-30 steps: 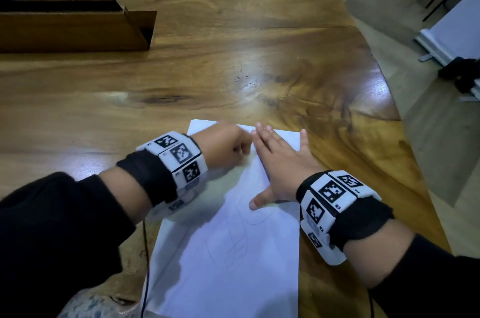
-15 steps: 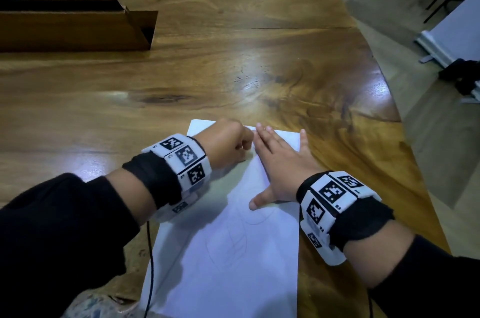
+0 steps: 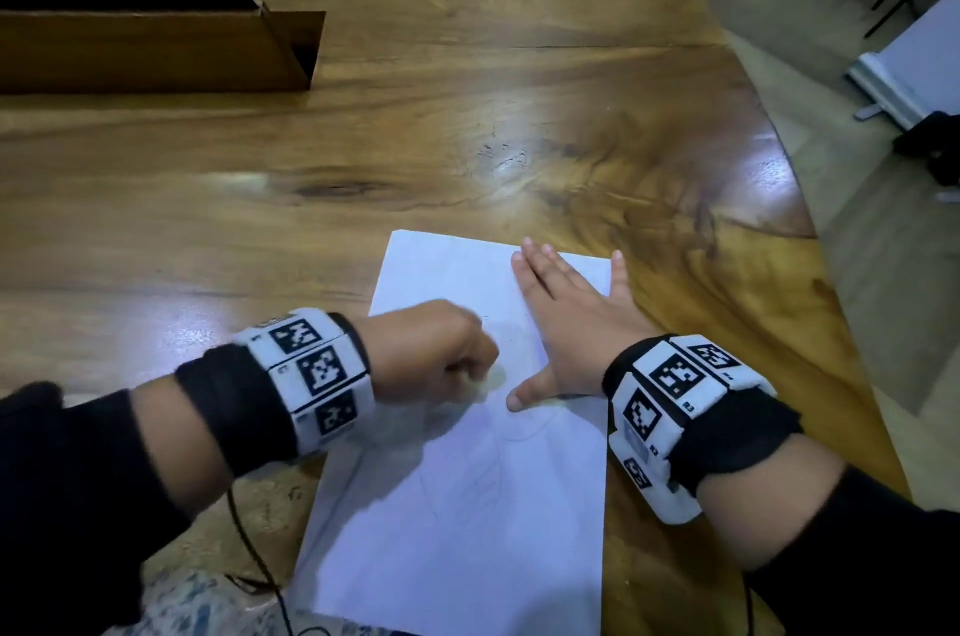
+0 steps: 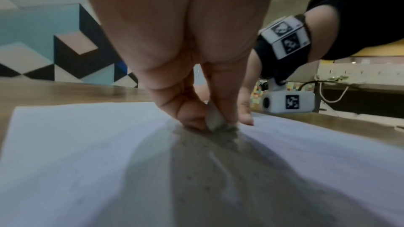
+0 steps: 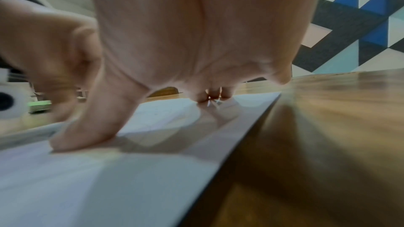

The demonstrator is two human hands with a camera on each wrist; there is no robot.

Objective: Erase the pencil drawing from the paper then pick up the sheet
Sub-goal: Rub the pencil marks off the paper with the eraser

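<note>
A white sheet of paper [image 3: 467,521] lies on the wooden table [image 3: 415,157] with faint pencil lines [image 3: 483,474] at its middle. My left hand [image 3: 441,360] is curled over the sheet's left part and pinches a small whitish eraser [image 4: 215,120], whose grey tip presses on the paper [image 4: 87,144]. Eraser crumbs lie near the tip. My right hand [image 3: 566,318] lies flat with straight fingers on the sheet's upper right, thumb spread toward the left hand. In the right wrist view the thumb [image 5: 87,127] presses the paper [image 5: 109,179].
An open cardboard box [image 3: 156,42] stands at the table's far left. The table's curved right edge [image 3: 810,230] drops to the floor, where dark and white items lie. A thin black cable [image 3: 260,568] runs near the sheet's lower left corner.
My left hand has slid with the eraser toward me, from the sheet's top edge to its middle left. The right hand has stayed flat in place.
</note>
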